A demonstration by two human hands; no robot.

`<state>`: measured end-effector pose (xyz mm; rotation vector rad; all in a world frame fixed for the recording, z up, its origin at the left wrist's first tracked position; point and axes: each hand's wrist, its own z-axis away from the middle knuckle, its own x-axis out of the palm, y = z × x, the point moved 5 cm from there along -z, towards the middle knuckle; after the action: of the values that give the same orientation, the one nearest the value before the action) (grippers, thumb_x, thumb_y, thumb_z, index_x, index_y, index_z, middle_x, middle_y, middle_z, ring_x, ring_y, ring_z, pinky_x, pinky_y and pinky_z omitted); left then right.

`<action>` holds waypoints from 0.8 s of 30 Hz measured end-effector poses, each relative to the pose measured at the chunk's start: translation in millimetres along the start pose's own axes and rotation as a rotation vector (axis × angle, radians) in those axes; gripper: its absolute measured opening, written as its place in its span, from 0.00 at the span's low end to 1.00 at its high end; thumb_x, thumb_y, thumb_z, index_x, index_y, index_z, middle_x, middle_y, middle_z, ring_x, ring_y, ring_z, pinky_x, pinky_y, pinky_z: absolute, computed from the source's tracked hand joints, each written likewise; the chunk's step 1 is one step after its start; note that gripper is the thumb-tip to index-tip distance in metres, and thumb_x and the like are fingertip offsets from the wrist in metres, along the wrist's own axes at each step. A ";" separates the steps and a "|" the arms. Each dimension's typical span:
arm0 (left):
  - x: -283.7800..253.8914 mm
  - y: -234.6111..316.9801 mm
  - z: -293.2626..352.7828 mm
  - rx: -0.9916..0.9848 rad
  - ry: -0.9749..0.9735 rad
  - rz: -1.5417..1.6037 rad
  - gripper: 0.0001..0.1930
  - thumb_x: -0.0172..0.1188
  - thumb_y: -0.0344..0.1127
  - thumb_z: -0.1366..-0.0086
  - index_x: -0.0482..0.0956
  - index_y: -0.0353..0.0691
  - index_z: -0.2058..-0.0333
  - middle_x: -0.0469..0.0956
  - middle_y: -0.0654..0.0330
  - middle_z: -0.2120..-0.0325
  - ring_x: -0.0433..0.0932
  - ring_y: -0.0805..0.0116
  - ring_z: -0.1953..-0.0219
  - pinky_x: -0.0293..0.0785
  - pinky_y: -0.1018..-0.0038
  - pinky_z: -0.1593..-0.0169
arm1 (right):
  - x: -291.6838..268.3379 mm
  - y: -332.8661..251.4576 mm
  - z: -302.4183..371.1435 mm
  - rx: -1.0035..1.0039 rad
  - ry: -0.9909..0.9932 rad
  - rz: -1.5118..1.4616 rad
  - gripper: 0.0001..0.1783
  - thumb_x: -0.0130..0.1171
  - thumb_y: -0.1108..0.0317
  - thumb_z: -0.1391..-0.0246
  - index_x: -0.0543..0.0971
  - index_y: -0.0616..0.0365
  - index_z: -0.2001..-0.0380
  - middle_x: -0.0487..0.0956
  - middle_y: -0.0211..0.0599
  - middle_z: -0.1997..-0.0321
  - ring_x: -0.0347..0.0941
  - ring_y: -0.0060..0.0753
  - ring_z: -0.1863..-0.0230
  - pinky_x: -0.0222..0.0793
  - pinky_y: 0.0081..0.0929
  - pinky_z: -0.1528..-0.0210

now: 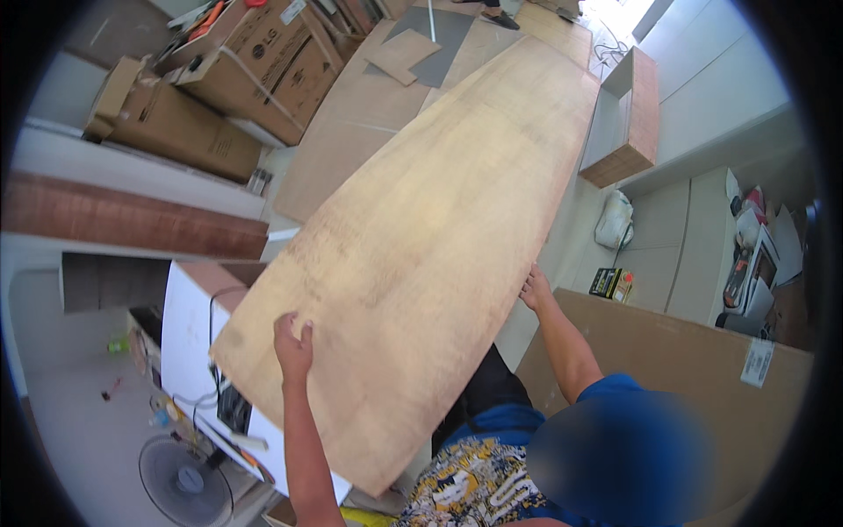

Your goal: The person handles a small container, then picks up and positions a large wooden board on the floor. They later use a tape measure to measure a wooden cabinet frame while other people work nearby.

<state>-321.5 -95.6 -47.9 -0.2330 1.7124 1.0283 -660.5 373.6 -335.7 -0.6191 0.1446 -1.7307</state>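
Printed fabric shirt (470,483) faces a long, pale, wood-grained panel (421,220).

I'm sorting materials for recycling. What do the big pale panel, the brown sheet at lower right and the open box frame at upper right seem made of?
Pale panel: probably plywood, seemingly unfinished, given its blotchy wood grain.
Brown sheet: likely cardboard, matte and evenly brown.
Open box frame: perhaps reddish plywood, judging by its streaky faces; any finish is unclear.
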 end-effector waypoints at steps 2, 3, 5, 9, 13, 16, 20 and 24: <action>35.4 -18.1 -83.3 0.110 0.048 -0.070 0.20 0.64 0.34 0.39 0.74 0.28 0.52 0.74 0.43 0.53 0.71 0.44 0.46 0.66 0.57 0.41 | 6.0 -26.9 -40.4 -0.024 -0.019 0.006 0.37 0.43 0.46 0.32 0.57 0.61 0.31 0.64 0.44 0.30 0.63 0.49 0.34 0.59 0.43 0.32; 55.8 -31.4 -120.9 0.134 0.088 -0.166 0.22 0.63 0.37 0.39 0.73 0.29 0.50 0.73 0.43 0.50 0.69 0.44 0.43 0.65 0.57 0.40 | 2.8 -40.7 -61.7 -0.036 -0.009 -0.003 0.37 0.43 0.45 0.32 0.58 0.63 0.32 0.64 0.45 0.30 0.63 0.49 0.33 0.59 0.44 0.32; 96.9 -46.4 -182.8 0.054 0.035 -0.296 0.25 0.60 0.44 0.37 0.74 0.30 0.48 0.73 0.43 0.47 0.68 0.43 0.41 0.64 0.56 0.39 | -16.7 -55.5 -96.8 -0.058 0.039 -0.022 0.38 0.43 0.45 0.32 0.59 0.66 0.32 0.65 0.48 0.30 0.63 0.48 0.33 0.58 0.44 0.32; 154.8 -67.6 -250.9 -0.345 -0.357 -0.414 0.31 0.49 0.61 0.33 0.79 0.36 0.51 0.77 0.44 0.50 0.73 0.43 0.44 0.68 0.54 0.42 | -30.4 -57.2 -112.7 -0.038 0.567 0.142 0.39 0.45 0.45 0.34 0.62 0.72 0.35 0.67 0.52 0.33 0.65 0.49 0.34 0.58 0.44 0.33; 139.8 -89.4 -252.8 -0.410 -0.345 -0.513 0.35 0.42 0.68 0.33 0.85 0.41 0.59 0.80 0.44 0.56 0.78 0.43 0.50 0.71 0.53 0.47 | 23.1 -72.9 -71.1 -0.008 0.766 0.212 0.38 0.50 0.47 0.36 0.63 0.68 0.35 0.67 0.50 0.33 0.67 0.50 0.36 0.59 0.48 0.33; 91.9 -37.8 -275.8 -0.368 -0.279 -0.559 0.34 0.42 0.67 0.33 0.84 0.42 0.58 0.82 0.45 0.58 0.79 0.43 0.52 0.73 0.53 0.48 | 45.7 -83.3 -58.2 -0.103 0.708 0.132 0.37 0.52 0.48 0.36 0.63 0.65 0.35 0.68 0.48 0.33 0.67 0.50 0.36 0.59 0.49 0.32; -24.4 78.1 -327.9 -0.226 -0.099 -0.619 0.33 0.47 0.68 0.35 0.84 0.41 0.63 0.83 0.47 0.62 0.80 0.43 0.56 0.74 0.52 0.53 | 80.3 -85.9 -15.1 -0.170 0.513 -0.143 0.36 0.50 0.47 0.36 0.64 0.63 0.35 0.69 0.49 0.34 0.66 0.49 0.35 0.59 0.46 0.31; -163.5 149.7 -332.6 -0.132 0.007 -0.607 0.30 0.54 0.65 0.37 0.82 0.38 0.67 0.82 0.46 0.67 0.79 0.41 0.61 0.72 0.53 0.58 | 154.5 -103.8 47.7 -0.108 0.259 -0.371 0.34 0.49 0.50 0.35 0.63 0.62 0.34 0.69 0.48 0.34 0.67 0.49 0.35 0.61 0.47 0.32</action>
<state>-573.4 -298.6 186.9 -0.7885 1.4403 0.6812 -747.7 266.9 -201.7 -0.5201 0.3229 -2.1717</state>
